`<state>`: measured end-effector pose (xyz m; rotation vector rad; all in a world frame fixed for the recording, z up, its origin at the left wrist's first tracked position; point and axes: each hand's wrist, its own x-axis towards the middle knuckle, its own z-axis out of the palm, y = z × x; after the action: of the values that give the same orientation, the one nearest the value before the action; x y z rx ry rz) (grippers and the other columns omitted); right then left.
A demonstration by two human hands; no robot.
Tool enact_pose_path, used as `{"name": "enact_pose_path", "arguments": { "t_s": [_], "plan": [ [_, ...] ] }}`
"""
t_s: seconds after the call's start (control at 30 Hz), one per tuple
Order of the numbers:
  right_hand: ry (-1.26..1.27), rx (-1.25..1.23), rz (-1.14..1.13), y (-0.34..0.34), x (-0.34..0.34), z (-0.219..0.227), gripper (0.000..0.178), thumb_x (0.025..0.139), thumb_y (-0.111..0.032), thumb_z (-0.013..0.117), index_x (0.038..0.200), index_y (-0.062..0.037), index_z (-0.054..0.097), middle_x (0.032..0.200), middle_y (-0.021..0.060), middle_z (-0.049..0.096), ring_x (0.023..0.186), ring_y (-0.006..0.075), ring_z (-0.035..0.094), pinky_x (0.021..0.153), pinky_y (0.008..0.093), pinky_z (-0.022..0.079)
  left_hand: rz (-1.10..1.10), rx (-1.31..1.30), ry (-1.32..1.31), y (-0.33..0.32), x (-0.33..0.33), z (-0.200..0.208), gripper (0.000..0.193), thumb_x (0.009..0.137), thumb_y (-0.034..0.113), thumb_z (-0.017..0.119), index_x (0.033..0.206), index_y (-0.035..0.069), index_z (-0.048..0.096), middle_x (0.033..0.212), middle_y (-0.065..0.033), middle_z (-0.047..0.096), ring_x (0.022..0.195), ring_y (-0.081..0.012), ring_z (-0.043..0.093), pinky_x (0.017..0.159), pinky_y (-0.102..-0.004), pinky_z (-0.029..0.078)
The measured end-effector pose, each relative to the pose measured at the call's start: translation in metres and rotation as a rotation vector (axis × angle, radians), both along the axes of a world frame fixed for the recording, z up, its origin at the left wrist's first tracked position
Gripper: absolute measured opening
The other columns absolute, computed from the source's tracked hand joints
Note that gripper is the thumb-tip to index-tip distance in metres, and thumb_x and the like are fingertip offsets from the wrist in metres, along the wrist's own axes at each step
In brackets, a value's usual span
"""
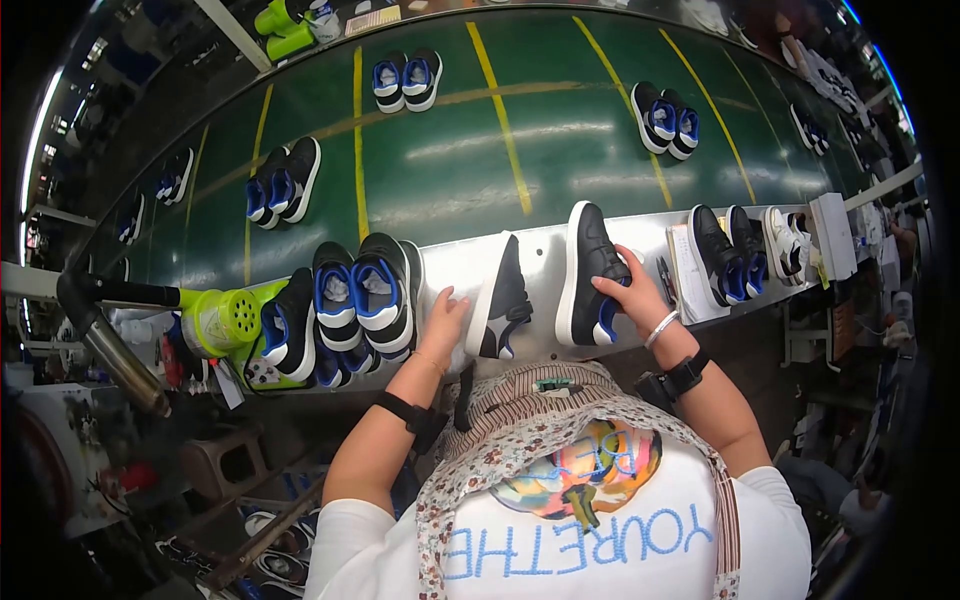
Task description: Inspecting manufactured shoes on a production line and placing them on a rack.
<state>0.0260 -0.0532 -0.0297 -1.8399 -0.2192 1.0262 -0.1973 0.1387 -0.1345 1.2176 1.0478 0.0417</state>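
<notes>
My right hand [638, 290] grips a black sneaker [590, 260] with a white sole and blue lining, thumb over its heel end and fingers along its side. The shoe's toe points away from me over the metal ledge. Just left of it a second black and grey sneaker [503, 305] lies tilted, its white sole turned left. My left hand [443, 325] is empty between that sneaker and a group of sneakers [382, 290] at the left, its fingers slightly bent and apart.
Beyond the metal ledge [455, 255] runs a green conveyor belt [430, 165] with yellow lines and several pairs of sneakers. A lime-green blower [222, 323] stands left. To the right are a notepad [685, 265], a black and grey pair [712, 250] and a white shoe [783, 245].
</notes>
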Motion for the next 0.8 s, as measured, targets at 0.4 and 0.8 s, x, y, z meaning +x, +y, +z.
{"name": "enact_pose_path", "arguments": {
  "t_s": [0.4,0.8],
  "plan": [
    [-0.279,-0.184,0.081,0.019,0.000,-0.022,0.072,0.069,-0.043,0.070,0.123,-0.0023,0.045,0.095,0.0169,0.060,0.080,0.0216,0.062,0.068,0.0299,0.050,0.206,-0.875,-0.561,0.002,0.035,0.016,0.054,0.095,0.044,0.019,0.130,0.007,0.036,0.126,-0.0114,0.048,0.115,-0.0251,0.047,0.098,-0.0392,0.038],
    [-0.303,-0.571,0.718,0.100,0.017,0.044,0.062,0.076,-0.053,0.054,0.083,0.0078,0.064,0.065,0.0153,0.062,0.046,0.0232,0.061,0.041,0.0285,0.051,0.237,-1.197,-0.525,0.012,0.042,0.061,0.042,0.092,0.044,0.034,0.114,0.013,0.052,0.114,-0.0066,0.057,0.103,-0.0251,0.054,0.090,-0.0430,0.043]
  ]
}}
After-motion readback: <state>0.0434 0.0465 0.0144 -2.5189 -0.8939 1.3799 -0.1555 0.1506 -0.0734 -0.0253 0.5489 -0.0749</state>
